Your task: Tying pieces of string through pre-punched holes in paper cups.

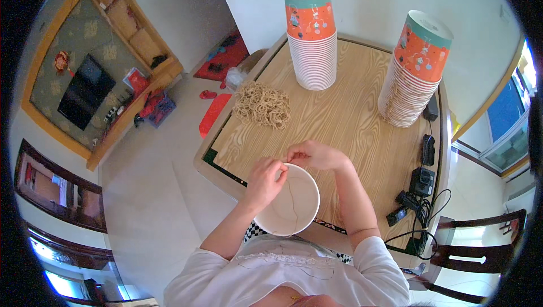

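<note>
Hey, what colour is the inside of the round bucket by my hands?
The round bucket is plain off-white inside, best seen in the head view.

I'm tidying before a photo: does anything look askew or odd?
Black cables lie tangled at the right of the table. Oddly, tan strands show along the right tub stack, none on the left stack. Nothing looks spilled.

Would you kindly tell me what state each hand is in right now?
Left hand: closed at the rim of the white-lined paper bucket; exact grip cannot be told.
Right hand: closed in a pinch beside that rim; anything held cannot be told.
</note>
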The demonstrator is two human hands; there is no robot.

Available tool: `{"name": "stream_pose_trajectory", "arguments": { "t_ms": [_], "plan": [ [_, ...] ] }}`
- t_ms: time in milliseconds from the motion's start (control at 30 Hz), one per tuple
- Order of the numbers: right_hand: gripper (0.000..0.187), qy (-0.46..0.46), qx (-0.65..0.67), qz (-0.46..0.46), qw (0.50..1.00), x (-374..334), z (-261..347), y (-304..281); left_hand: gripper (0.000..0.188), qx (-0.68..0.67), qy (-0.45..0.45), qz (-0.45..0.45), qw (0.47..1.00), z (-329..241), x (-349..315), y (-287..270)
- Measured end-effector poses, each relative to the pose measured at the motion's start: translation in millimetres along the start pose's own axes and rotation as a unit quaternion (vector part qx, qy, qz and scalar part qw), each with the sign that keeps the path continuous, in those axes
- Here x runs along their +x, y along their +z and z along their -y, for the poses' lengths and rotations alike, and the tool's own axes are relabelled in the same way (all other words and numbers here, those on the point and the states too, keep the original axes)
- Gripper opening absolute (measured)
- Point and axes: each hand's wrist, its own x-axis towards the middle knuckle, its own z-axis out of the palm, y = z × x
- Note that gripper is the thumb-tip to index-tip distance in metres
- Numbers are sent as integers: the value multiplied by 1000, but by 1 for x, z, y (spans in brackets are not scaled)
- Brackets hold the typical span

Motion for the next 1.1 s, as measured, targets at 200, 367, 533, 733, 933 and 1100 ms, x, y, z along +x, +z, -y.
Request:
{"name": "stream_pose_trajectory", "arguments": {
  "t_ms": [200,367,533,733,933,1100],
  "plan": [
    [14,72,16,-59,996,0,11,4,14,-23,-22,0,999,-3,1,-3],
    [17,10,44,-52,998,-4,1,2,14,-13,-20,0,1000,-3,1,-2],
    [24,66,79,29,994,-18,31,-5,19,-20,45,-38,998,-7,-16,-8],
    [23,2,38,-42,998,-27,59,15,26,-29,116,-100,988,-9,-31,-19],
    [19,43,69,-78,994,-22,77,25,28,-53,126,-141,981,-9,-35,-29],
    [16,33,76,-63,995,-16,84,26,28,-68,125,-173,975,-6,-41,-26]
  ]
}}
